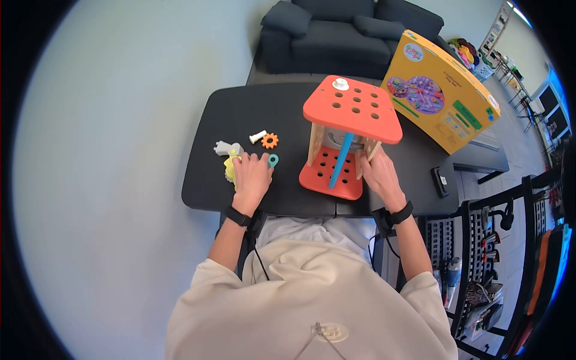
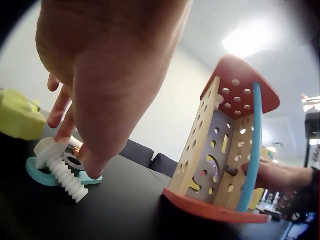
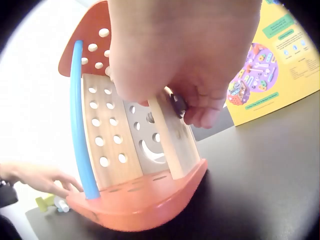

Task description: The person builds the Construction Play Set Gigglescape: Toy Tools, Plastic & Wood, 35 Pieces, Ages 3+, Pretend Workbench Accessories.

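Note:
My left hand (image 1: 252,178) reaches down over small toy parts, its fingers extended. In the left wrist view its fingertips are right at the head of a white plastic screw (image 2: 68,178), which lies across a teal link (image 2: 42,175) with holes. A yellow piece (image 1: 230,171) and a grey piece (image 1: 228,149) lie beside that hand. My right hand (image 1: 383,177) is at the right wooden panel (image 3: 176,142) of an upright toy frame, its fingers curled round a dark bolt (image 3: 178,105) at the panel. The bolt's dark shaft shows inside the frame.
The frame's red perforated top (image 1: 360,111) carries a white round piece (image 1: 340,84); a blue bar (image 1: 341,161) stands at its front. Beyond the left hand lie an orange gear (image 1: 270,141) and another white screw (image 1: 257,137). A yellow box (image 1: 441,90) stands behind; a black object (image 1: 440,182) lies right.

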`<state>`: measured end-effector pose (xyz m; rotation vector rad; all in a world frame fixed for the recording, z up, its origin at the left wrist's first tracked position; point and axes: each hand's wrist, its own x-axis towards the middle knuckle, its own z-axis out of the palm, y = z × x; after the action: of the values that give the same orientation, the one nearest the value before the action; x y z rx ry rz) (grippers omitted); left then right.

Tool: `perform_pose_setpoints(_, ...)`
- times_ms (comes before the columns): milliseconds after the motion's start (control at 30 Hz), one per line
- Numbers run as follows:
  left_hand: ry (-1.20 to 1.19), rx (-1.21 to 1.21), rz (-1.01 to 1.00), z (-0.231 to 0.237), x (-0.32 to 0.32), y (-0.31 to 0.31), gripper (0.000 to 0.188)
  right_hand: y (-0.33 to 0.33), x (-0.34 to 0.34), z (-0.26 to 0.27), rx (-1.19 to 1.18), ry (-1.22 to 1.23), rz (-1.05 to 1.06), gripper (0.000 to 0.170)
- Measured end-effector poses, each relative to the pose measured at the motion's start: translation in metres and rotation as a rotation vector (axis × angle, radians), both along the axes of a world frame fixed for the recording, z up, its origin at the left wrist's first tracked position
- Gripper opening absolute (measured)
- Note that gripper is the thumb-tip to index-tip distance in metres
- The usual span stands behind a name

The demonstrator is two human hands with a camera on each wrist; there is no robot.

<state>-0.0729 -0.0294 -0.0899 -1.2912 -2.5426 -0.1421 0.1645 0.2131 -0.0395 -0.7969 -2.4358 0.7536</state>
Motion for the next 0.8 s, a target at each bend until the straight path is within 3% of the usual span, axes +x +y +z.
perform_pose_setpoints(200, 0.015, 0.05, -0.021, -0.013, -0.003, 0.003, 0.027, 0.018, -0.003, -0.003, -0.058, -0.033, 0.003, 0.03)
perform_pose_setpoints(267, -0.008, 0.06, -0.034, 0.005, 0.004, 0.006, 0.029, 0.016, -0.002, 0.005, -0.074, -0.047, -0.002, 0.031)
perform_pose_setpoints(333, -0.122, 0.325, -0.151, 0.024, 0.013, 0.014, 0.031, 0.017, -0.002, 0.009, -0.091, -0.065, -0.002, 0.032)
perform_pose_setpoints(367, -0.12, 0.323, -0.15, 0.034, 0.02, 0.019, 0.031, 0.019, -0.002, 0.009, -0.083, -0.066, 0.008, 0.033)
perform_pose_setpoints(433, -0.363, 0.496, -0.306, 0.057, 0.038, 0.033, 0.034, 0.023, -0.004, 0.01, -0.077, -0.066, 0.021, 0.033)
perform_pose_setpoints(633, -0.869, 0.468, -0.55, 0.068, 0.063, 0.089, 0.032, 0.038, -0.009, 0.021, -0.117, -0.127, 0.067, 0.031)
perform_pose_setpoints(800, -0.896, 0.374, -0.544, 0.05, 0.052, 0.121, 0.032, 0.036, -0.01, 0.031, -0.172, -0.144, 0.087, 0.029)
